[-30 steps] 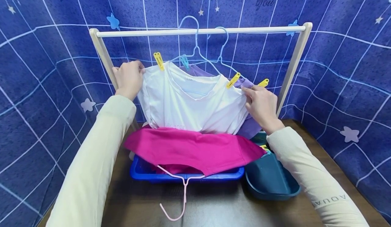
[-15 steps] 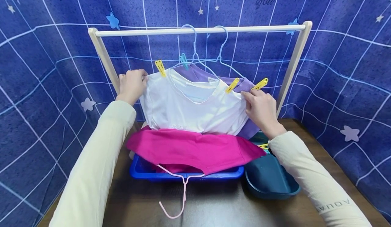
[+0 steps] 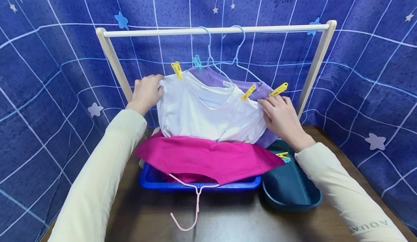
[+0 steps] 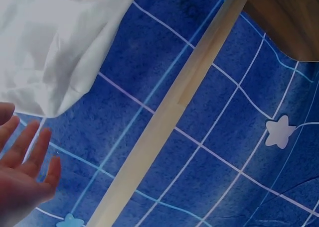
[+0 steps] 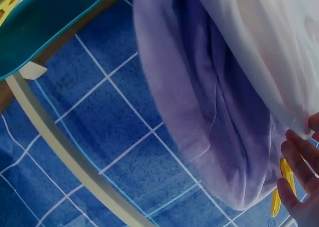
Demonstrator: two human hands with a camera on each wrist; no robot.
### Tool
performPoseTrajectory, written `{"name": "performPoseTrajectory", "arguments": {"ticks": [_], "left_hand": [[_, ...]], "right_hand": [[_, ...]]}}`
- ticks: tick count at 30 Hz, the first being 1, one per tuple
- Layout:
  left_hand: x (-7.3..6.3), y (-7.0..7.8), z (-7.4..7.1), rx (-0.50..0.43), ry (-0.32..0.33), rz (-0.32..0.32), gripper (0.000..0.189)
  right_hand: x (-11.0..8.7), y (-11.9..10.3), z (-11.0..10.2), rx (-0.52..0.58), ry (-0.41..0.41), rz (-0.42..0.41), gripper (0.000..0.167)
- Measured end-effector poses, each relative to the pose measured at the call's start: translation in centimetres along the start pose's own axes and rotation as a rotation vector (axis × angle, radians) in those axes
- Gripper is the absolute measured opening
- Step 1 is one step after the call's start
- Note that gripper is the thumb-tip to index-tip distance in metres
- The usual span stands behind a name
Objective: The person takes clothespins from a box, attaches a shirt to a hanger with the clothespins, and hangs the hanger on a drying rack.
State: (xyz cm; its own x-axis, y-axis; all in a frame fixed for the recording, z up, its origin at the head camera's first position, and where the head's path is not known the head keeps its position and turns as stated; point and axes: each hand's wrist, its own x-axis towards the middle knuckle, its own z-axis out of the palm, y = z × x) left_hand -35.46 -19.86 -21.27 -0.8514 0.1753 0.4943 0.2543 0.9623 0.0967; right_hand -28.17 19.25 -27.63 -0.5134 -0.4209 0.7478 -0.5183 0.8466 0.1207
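Note:
A white V-neck T-shirt [image 3: 215,120] hangs on a light blue hanger [image 3: 210,50] from the rack's rail. Yellow clothespins [image 3: 248,93] clip both its shoulders. My left hand [image 3: 145,93] pinches the sleeve edge at the left shoulder; in the left wrist view its other fingers [image 4: 35,155] spread loosely below the cloth. At the opposite shoulder my right hand [image 3: 280,117] pinches the white fabric between thumb and fingers, just under another yellow clothespin [image 3: 278,89]. Behind hangs a purple shirt [image 5: 199,112] on a second blue hanger [image 3: 240,44], partly hidden by the white one.
In front, a magenta shirt [image 3: 202,157] with a pink hanger [image 3: 197,205] lies over a blue basket [image 3: 200,186]. A teal bin [image 3: 291,187] with clothespins stands at right. The wooden rack [image 3: 215,31] spans the table [image 3: 146,213] before a patterned blue curtain.
The white T-shirt has come down so its hanger hook sits on the rail. My left hand has lowered and shifted right; my right hand has lowered slightly.

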Motion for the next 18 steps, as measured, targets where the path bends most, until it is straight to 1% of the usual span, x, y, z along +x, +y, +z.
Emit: {"name": "performPoseTrajectory", "arguments": {"ticks": [3,7,11,18], "left_hand": [[-0.6,0.1,0.3,0.016,0.016,0.042,0.032],[-1.9,0.3,1.0,0.031,0.038,0.096,0.030],[-3.5,0.3,1.7,0.032,0.058,0.145,0.027],[-6.7,0.3,3.0,0.033,0.059,0.230,0.024]], "right_hand": [[-0.4,0.2,-0.2,0.011,0.001,-0.012,0.027],[-1.2,0.5,-0.5,0.019,0.016,-0.016,0.026],[-2.3,1.1,-0.8,0.015,0.039,-0.029,0.025],[-4.2,2.0,-1.0,0.001,0.087,-0.038,0.024]]}}
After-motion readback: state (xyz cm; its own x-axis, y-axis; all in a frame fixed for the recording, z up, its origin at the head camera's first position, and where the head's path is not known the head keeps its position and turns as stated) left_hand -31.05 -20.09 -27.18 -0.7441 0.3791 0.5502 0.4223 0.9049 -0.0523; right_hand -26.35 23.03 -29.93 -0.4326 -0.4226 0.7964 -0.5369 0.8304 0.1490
